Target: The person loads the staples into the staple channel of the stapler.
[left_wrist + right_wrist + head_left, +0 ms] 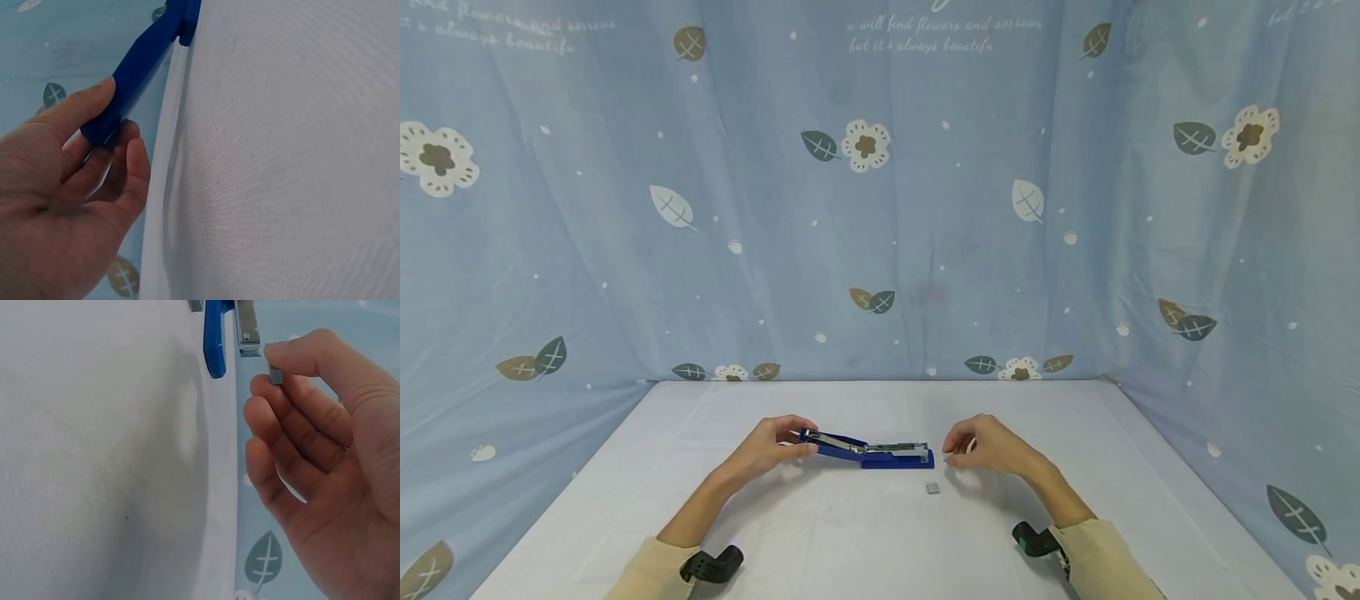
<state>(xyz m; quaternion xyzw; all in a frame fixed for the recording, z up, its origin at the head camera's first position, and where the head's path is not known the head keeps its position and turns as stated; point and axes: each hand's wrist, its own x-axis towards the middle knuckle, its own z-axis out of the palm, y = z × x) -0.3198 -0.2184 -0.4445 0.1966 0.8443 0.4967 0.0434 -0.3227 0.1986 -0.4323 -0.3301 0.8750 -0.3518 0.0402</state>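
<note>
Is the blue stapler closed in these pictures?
No, the head view shows the stapler folded wide open, held at one end by the left hand.

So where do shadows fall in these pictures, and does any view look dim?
Head view: bright, with soft shadows on the white table near the left hand and right hand; left wrist view: dimmer, the tabletop greyish; right wrist view: also greyish, with a broad, soft-edged shadow.

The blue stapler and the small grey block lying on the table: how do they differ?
The blue stapler is long and hinged open; the grey block is tiny and compact. The stapler is blue with silvery-grey parts; the block is plain grey. The left hand holds one end of the stapler; no hand touches the block. Both show some grey.
</note>
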